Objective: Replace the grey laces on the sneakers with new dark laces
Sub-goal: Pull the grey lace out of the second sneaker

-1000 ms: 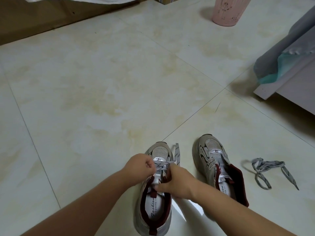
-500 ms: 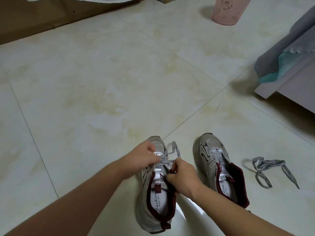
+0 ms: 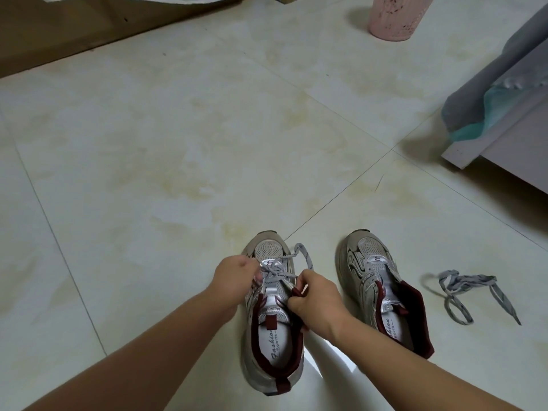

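Left hand (image 3: 234, 275) curled, fingertips pinching the grey lace (image 3: 274, 272) at the left eyelets of the left sneaker (image 3: 271, 336). Right hand (image 3: 315, 296) curled too, thumb and fingers closed at the right side of the same sneaker, by the maroon collar edge beside the tongue; hard to tell whether pinching lace or collar there. Grey lace crossing between the two hands over the tongue, only in the lowest eyelets near the toe, one loose end looping up and out past the right side of the toe cap. Left sneaker flat on the tiled floor (image 3: 178, 143), toe pointing away, directly under and between both hands, maroon lining and printed insole open toward the camera. Right sneaker (image 3: 382, 289) just beside it on the right, unlaced, apart from both hands, close to the right forearm. Loose grey lace (image 3: 462, 292) lying in a tangle on the floor further right, apart from the right sneaker and well clear of either hand. Pink bin (image 3: 397, 16) at the far edge of the floor, top right; grey and teal bedding (image 3: 486, 93) hanging over a bed edge on the right.
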